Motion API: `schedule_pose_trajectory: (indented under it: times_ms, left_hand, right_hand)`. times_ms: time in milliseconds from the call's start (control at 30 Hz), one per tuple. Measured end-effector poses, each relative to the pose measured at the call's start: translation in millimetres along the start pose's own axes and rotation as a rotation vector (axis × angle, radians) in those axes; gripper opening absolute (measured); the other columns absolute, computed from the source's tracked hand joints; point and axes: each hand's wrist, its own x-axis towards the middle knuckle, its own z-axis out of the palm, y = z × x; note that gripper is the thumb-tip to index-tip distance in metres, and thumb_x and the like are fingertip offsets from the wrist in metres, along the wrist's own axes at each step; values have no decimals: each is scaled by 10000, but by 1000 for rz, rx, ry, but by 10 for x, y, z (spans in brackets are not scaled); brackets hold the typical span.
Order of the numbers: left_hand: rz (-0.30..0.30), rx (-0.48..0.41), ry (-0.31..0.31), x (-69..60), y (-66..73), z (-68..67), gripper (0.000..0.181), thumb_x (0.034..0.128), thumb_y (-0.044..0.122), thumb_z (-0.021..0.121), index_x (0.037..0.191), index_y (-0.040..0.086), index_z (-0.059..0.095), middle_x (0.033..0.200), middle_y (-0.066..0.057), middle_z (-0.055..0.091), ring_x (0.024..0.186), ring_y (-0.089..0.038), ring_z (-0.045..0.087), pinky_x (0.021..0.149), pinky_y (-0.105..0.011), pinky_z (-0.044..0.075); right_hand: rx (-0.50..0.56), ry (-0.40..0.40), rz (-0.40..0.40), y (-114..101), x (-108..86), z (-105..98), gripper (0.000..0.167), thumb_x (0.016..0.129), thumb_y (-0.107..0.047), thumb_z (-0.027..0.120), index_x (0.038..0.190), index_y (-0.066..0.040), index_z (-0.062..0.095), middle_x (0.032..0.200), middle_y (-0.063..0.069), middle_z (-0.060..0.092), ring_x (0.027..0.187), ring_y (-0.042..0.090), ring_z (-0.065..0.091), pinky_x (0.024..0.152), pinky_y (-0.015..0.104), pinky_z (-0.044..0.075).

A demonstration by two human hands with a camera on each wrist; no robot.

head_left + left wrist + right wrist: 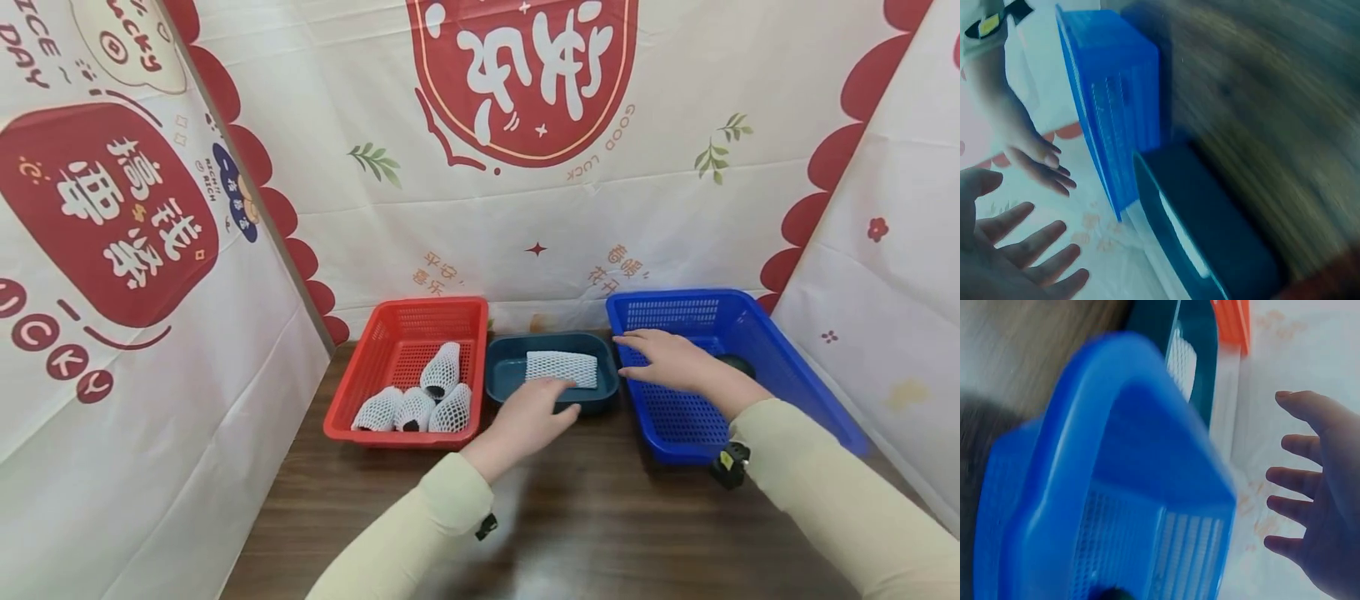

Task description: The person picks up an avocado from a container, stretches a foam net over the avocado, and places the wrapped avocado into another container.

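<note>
My left hand (529,417) is over the near edge of the dark teal tray (506,392), fingers spread and holding nothing. In that tray lies one white foam net sleeve (561,367), flat and without anything visible inside. Above the left rim of the blue basket (660,446) hovers my right hand (666,360), its fingers extended and apart from the basket in the right wrist view. A dark round object (737,364) sits in the blue basket, partly hidden behind my right forearm; its kind cannot be made out.
At the left, a red basket (341,400) holds several dark items in white foam nets (441,371). The three containers stand side by side on a wooden table (570,500). Printed cloth (330,233) hangs behind and along both sides.
</note>
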Motion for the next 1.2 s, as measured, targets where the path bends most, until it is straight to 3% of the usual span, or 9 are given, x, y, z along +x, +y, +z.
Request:
schedule_pose_trajectory:
  times_ms: [100, 267, 433, 633, 767, 900, 1000, 1200]
  left_hand:
    - [49, 88, 21, 95, 131, 167, 416, 979, 404, 564, 1342, 202, 588, 1313, 54, 587, 1204, -105, 525, 985, -295, 446]
    - [111, 280, 38, 218, 301, 485, 405, 980, 453, 534, 1320, 242, 601, 1246, 69, 603, 1140, -89, 546, 944, -248, 457]
    - [196, 403, -19, 282, 443, 773, 445, 986, 494, 494, 1367, 275, 562, 1338, 87, 545, 1242, -74, 477, 1032, -241, 378]
    - [330, 528, -98, 374, 591, 980, 458, 988, 501, 473, 1397, 303, 530, 1418, 114, 486, 1380, -111, 340, 1134, -266, 219]
    - [363, 515, -132, 423, 619, 1057, 423, 998, 439, 488, 1402, 315, 524, 1380, 153, 519, 1397, -104, 314, 1142, -263, 189]
    - [381, 451, -139, 455, 611, 1106, 379, 1009, 337, 512, 1386, 325, 541, 1311, 178, 570, 1347, -29, 371, 1146, -246, 157]
    - [411, 468, -126, 463, 611, 1117, 361, 1008, 299, 527, 1366, 321, 568, 1266, 183, 601, 1269, 39, 436, 1152, -238, 119]
    - [391, 459, -147, 464, 623, 1108, 369, 1003, 306, 529, 1368, 340, 562, 1252, 203, 602, 1252, 67, 437, 1150, -226, 92]
  right_hand:
    - [27, -19, 47, 177, -38, -24, 620, 936, -350, 637, 1411, 11, 469, 1393, 295, 458, 1292, 498, 383, 997, 680, 306]
    - [69, -48, 129, 446, -50, 7, 670, 943, -434, 600, 1407, 28, 460, 1382, 326, 446, 1276, 524, 380, 975, 703, 304]
    - [115, -84, 180, 639, -53, 40, 672, 955, -412, 584, 1388, 84, 447, 1367, 368, 428, 1255, 553, 378, 973, 696, 312]
    - [121, -117, 238, 893, -66, 32, 656, 965, -361, 570, 1346, 156, 438, 1336, 411, 422, 1225, 581, 382, 970, 686, 325]
    - [121, -145, 285, 1081, -114, 55, 664, 965, -364, 553, 1322, 183, 435, 1319, 431, 416, 1217, 600, 368, 973, 692, 317]
    - [149, -163, 316, 1234, -222, 60, 683, 961, -358, 550, 1311, 212, 412, 1309, 452, 397, 1209, 619, 353, 961, 704, 319]
    - [188, -186, 323, 1329, -280, 61, 709, 952, -353, 560, 1322, 225, 380, 1316, 471, 361, 1202, 636, 338, 936, 712, 338]
    - [261, -278, 329, 1498, -295, 134, 636, 944, -228, 572, 1365, 195, 352, 1329, 471, 343, 1202, 647, 332, 926, 716, 344]
